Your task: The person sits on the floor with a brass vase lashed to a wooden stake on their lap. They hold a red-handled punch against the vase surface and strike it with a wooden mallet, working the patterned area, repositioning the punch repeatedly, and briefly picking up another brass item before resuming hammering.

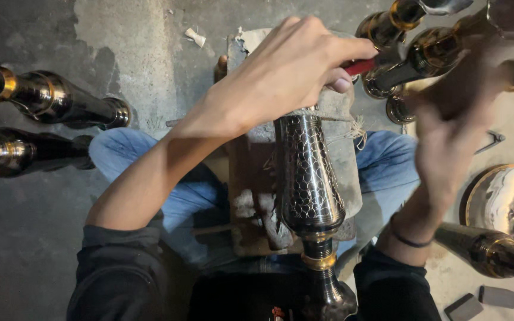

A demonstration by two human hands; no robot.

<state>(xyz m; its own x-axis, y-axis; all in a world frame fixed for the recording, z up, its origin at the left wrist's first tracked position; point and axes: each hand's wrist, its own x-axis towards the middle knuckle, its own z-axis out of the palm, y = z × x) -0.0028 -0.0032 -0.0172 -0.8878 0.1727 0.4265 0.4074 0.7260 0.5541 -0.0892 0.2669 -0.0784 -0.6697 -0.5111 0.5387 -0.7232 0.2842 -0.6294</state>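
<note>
A dark metal vase [307, 172] with an engraved scale pattern and a brass band lies lengthwise on a worn padded wooden block [246, 172] between my knees. My left hand [292, 65] hovers over the vase's far end, shut on a red-handled tool [359, 66]. My right hand [447, 139] is raised at the right and smeared by motion. A brownish blur extends above it, and I cannot tell whether it grips anything. A dark band circles that wrist.
Two similar dark-and-brass vases [49, 98] lie on the concrete floor at the left, and several more [429, 53] at the top right. One vase [483, 249] and a round shiny metal plate [501, 196] are at the right. Grey blocks [465, 306] sit bottom right.
</note>
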